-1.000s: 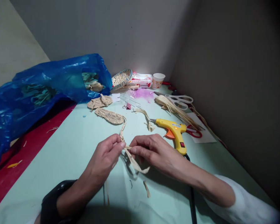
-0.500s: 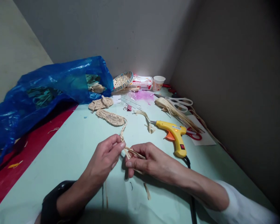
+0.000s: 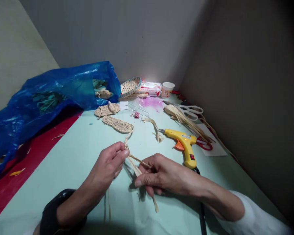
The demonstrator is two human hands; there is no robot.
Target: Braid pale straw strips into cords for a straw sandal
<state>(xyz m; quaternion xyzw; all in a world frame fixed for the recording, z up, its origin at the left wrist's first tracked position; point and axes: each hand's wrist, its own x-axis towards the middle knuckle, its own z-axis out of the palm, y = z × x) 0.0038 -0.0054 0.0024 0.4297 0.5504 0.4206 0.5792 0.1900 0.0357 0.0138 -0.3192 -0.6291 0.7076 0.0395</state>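
Note:
My left hand pinches the lower end of a thin straw braid between thumb and fingers. The braid runs up to a coiled, sole-shaped woven piece lying flat on the table. Loose straw strands fan out from the pinch toward my right hand, whose thumb and fingers are closed on them; one strand crosses over its index finger. Another strand hangs below my left hand. Behind the sole lies a small woven slipper with a strap.
A yellow glue gun with its cord lies right of my hands. Farther back are a straw bundle, white-handled scissors, red-handled scissors, a binder clip, a paper cup, a basket and a blue plastic bag.
My right hand has moved slightly right and down, drawing the strands farther from my left hand. My left hand still pinches the braid. The whole view has shifted a little.

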